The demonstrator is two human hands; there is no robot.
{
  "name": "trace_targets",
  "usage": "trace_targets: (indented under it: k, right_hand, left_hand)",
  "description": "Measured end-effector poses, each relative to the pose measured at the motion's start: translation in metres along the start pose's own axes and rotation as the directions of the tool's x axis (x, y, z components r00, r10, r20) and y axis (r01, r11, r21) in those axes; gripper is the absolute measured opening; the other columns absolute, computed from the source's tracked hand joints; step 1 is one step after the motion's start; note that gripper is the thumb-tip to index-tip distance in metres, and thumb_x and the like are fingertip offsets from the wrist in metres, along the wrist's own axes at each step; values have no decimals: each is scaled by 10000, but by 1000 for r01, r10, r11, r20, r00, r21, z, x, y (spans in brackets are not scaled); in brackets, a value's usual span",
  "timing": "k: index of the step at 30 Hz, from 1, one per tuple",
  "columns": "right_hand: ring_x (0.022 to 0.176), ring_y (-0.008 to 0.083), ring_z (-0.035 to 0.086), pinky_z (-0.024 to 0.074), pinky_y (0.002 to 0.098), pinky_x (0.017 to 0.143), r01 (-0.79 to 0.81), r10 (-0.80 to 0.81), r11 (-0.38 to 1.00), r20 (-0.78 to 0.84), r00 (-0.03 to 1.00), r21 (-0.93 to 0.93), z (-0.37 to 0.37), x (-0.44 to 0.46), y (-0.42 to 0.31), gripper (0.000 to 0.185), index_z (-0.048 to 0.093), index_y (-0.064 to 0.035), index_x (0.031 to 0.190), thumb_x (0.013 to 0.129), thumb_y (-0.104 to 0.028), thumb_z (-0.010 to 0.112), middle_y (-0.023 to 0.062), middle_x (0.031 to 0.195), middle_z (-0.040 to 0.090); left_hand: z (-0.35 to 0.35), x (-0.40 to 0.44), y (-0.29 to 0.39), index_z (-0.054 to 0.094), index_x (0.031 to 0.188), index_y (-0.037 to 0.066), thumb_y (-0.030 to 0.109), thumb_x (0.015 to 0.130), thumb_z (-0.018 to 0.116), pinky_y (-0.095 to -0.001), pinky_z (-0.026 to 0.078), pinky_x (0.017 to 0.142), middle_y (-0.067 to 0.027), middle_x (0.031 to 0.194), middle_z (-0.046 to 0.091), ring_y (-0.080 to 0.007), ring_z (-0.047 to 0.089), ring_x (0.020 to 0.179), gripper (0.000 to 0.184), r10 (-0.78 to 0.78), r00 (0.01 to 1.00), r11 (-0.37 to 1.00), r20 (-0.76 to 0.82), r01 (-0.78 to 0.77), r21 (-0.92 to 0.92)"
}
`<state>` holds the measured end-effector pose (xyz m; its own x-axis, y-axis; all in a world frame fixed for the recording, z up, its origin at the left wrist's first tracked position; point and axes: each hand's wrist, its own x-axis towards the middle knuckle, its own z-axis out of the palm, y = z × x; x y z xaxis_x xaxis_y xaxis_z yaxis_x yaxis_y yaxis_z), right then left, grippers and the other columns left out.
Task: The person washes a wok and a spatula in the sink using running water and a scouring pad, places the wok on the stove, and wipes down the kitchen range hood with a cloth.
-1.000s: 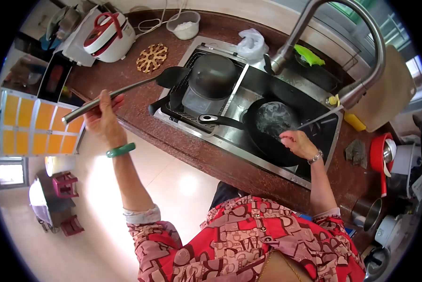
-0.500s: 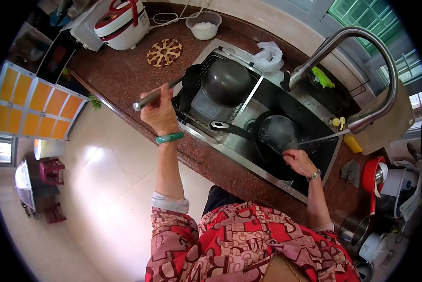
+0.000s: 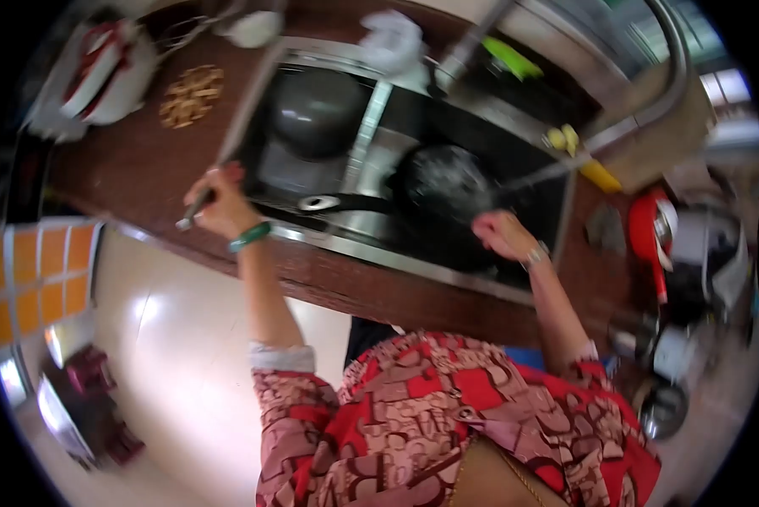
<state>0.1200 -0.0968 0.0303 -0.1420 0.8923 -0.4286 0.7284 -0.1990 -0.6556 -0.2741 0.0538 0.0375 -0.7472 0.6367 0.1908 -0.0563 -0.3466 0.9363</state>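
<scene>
My left hand (image 3: pixel 219 203) is wrapped round the metal handle (image 3: pixel 195 209) of a kitchen utensil beside the dish rack; the head is lost in blur against the dark rack. A black frying pan (image 3: pixel 400 188) lies in the sink, its black handle (image 3: pixel 345 203) pointing left. Water (image 3: pixel 535 176) streams from the faucet (image 3: pixel 641 122) into it, and the pan's inside looks wet and foamy. At the pan's near right edge, my right hand (image 3: pixel 502 235) is closed with fingers curled in; what it holds, if anything, is hidden.
A dark upturned pot (image 3: pixel 318 110) rests in the left basin's rack. Behind the sink lie a white plastic bag (image 3: pixel 392 42) and a green item (image 3: pixel 512 59). A wooden trivet (image 3: pixel 192 95) and a rice cooker (image 3: pixel 109 72) stand left. A red-handled pan (image 3: pixel 650 232) is right.
The view has swung, so the counter appears shifted left and is blurred. My left hand still grips the utensil, now nearer the counter's front edge. My right hand stays closed by the pan.
</scene>
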Motion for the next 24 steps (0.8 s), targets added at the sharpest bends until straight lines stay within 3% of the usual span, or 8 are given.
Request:
trace_targets:
  k: [6,10,11,12,15,17,20,24]
  right_hand:
    - [752,336,588,469,408,657,-121,141,941,41,989,-316,3,-1,17,151,638,-44,745,718,-163,549,177,768,612]
    - [789,335,593,475,406,683,-193,203,929,-2,979,-316,11,6,33,146,648,-57,732,727,-172,557,156,772,625]
    - [794,340,593,475,410,692,-170,182,933,10,983,-318,13,9,37,171,627,-38,812,737,-172,555,163,798,626]
    - [794,340,593,475,410,692,-171,181,934,3,984,-314,19,12,46,171,627,-38,812,737,-172,555,163,798,626]
    - [819,374,585,470,419,711,-194,179,937,-80,981,-289,27,31,55,368,449,37,1067,757,-147,522,221,852,609]
    - [838,380,584,471,418,718,-262,240,926,-113,964,-270,29,53,53,420,402,52,1118,759,-136,509,236,859,606]
    - [920,372,578,471,414,758,-364,327,899,-182,928,-243,42,96,64,575,237,84,1254,767,-108,476,270,924,595]
    - [1002,327,564,466,415,814,-508,477,825,-179,861,-247,49,134,90,405,477,46,1155,776,-95,497,200,1065,584]
  left_hand:
    - [-42,-15,2,500,931,3,234,824,603,-386,487,804,-193,943,567,-317,558,947,274,-525,843,844,118,534,-59]
    - [-90,-3,-16,488,1020,15,314,806,608,-372,472,786,-151,1005,573,-308,544,941,387,-736,384,349,557,921,-174]
    - [-94,-5,-12,497,1028,18,330,798,613,-372,473,770,-128,998,581,-290,547,932,405,-861,298,250,412,954,-166]
    - [-88,-13,-3,501,1021,17,329,805,603,-369,474,773,-127,980,587,-285,551,917,393,-924,289,240,249,948,-209]
    - [-81,-28,8,514,1002,24,329,809,602,-352,471,741,-111,938,598,-256,565,871,371,-930,256,210,265,959,-190]
    - [-74,-32,10,532,986,39,299,810,613,-313,465,687,-84,868,604,-205,573,814,325,-741,610,640,281,768,24]
    - [33,-71,57,541,1034,40,265,810,623,-264,446,633,-59,818,599,-149,565,745,328,-446,780,894,439,407,185]
    - [138,-108,52,496,1167,35,253,854,573,-179,408,527,-41,778,578,-65,507,617,388,-327,561,940,761,111,323]
